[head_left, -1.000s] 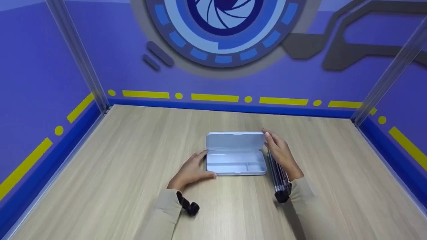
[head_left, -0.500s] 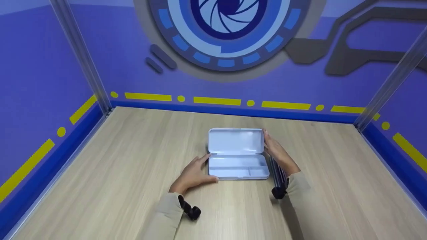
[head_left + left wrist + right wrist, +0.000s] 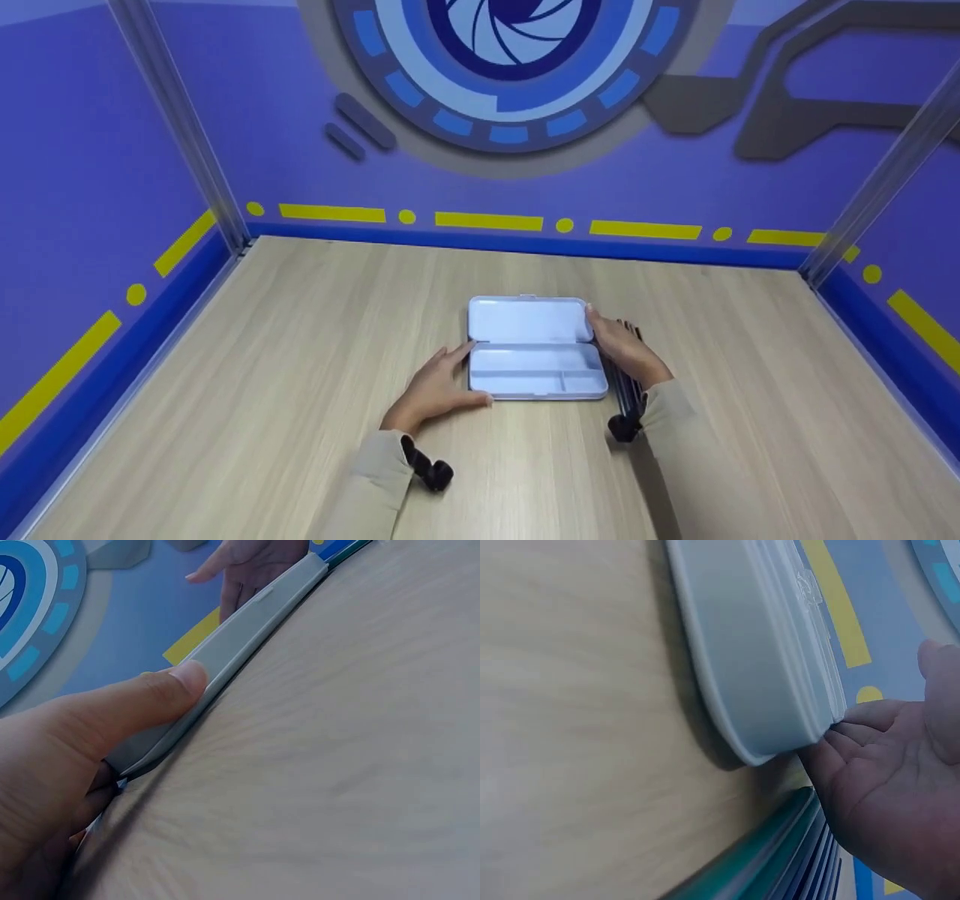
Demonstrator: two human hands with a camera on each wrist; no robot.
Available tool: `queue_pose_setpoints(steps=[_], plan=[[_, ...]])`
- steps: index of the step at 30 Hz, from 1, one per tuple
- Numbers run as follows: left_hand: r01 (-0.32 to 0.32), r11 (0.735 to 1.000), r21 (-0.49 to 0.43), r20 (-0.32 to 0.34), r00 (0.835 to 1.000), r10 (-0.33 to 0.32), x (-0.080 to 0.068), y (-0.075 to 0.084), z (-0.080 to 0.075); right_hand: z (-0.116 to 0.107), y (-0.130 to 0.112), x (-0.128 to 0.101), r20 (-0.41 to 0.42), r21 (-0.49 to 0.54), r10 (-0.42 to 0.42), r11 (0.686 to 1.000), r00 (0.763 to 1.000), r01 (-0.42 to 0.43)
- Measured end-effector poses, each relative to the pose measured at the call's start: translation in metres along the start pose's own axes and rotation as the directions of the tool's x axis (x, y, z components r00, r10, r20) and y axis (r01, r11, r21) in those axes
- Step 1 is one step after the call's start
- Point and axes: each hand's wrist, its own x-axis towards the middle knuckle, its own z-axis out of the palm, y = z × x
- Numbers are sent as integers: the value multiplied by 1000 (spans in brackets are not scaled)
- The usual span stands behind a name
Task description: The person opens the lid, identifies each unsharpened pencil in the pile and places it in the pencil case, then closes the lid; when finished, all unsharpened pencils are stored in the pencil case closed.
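A pale blue-white pencil case (image 3: pixel 517 358) lies on the wooden table, its lid (image 3: pixel 529 319) swung back on the far side. One long compartment and two front ones show bare inside. My left hand (image 3: pixel 431 390) holds the case's left end, thumb along the front wall (image 3: pixel 217 656) and fingers round the back corner. At the lid's right edge, my right hand (image 3: pixel 624 349) touches with extended fingers; the right wrist view shows its open palm (image 3: pixel 900 787). Beneath this hand lies a row of slim pencils (image 3: pixel 626 386), green and blue in the right wrist view, partly hidden.
The wooden table (image 3: pixel 315 337) runs back to a blue-purple wall (image 3: pixel 262 135) with yellow marks. Metal posts (image 3: pixel 176 124) stand at both back corners. A black wrist camera (image 3: pixel 433 474) sits at the left cuff, and another (image 3: pixel 624 427) overlaps the pencils' near ends.
The lid has tipped from nearly upright to leaning back, and my right hand has gone down with it, uncovering the pencils' far ends. My left hand has kept its place on the case.
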Motion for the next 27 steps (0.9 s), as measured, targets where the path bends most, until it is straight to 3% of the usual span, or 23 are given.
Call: queue_pose_setpoints(steps=[4, 10, 13, 20, 27], plan=[[0, 1000, -9, 1, 1000, 0, -2, 1, 1, -2, 1, -2, 10, 15, -11, 1000, 1000, 11], [1, 1000, -17, 5, 1000, -1, -2, 2, 4, -8, 2, -9, 40, 135, -60, 989, 997, 54], [-15, 1000, -18, 6, 1000, 15, -2, 1, 6, -12, 1, -15, 31, 131, -70, 989, 997, 66], [-23, 1000, -15, -6, 1000, 23, -2, -3, 4, -20, 1, -31, 29, -3, -149, 989, 988, 149], [-9, 1000, -14, 5, 1000, 9, 0, -2, 0, -38, 0, -52, -39, -171, -186, 969, 982, 177]])
